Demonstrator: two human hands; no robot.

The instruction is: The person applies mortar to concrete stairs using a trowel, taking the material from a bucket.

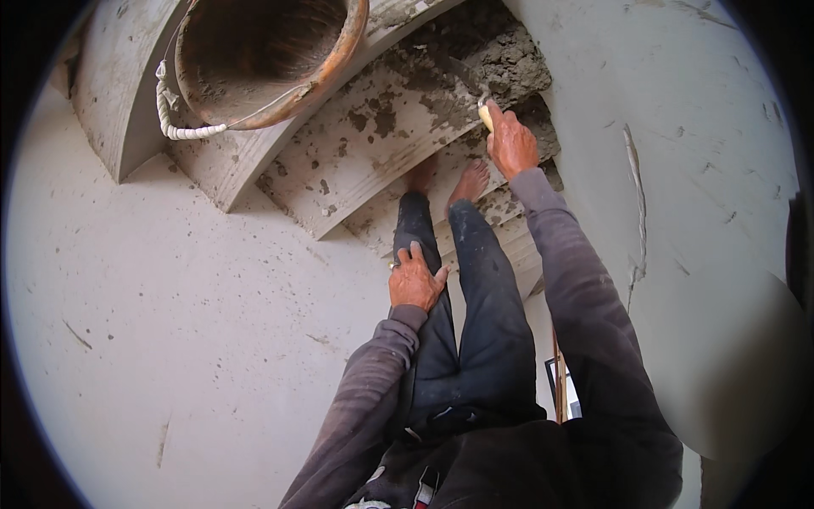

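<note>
My right hand (513,146) is closed round the pale yellow handle of a trowel (487,115). The trowel's dark blade reaches up and left beside a heap of wet grey mortar (515,66), in the corner where a stair step meets the right wall. Part of the blade blends into the mortar, so its tip is hard to make out. My left hand (414,280) rests on my left leg, in dark trousers, with its fingers apart and nothing held.
A round, mud-stained bucket (335,64) with a white-wrapped wire handle (182,132) sits on the upper steps at the left. Curved concrete steps (331,161), spattered with mortar, run between pale walls (195,297). My bare feet (471,182) stand on a lower step.
</note>
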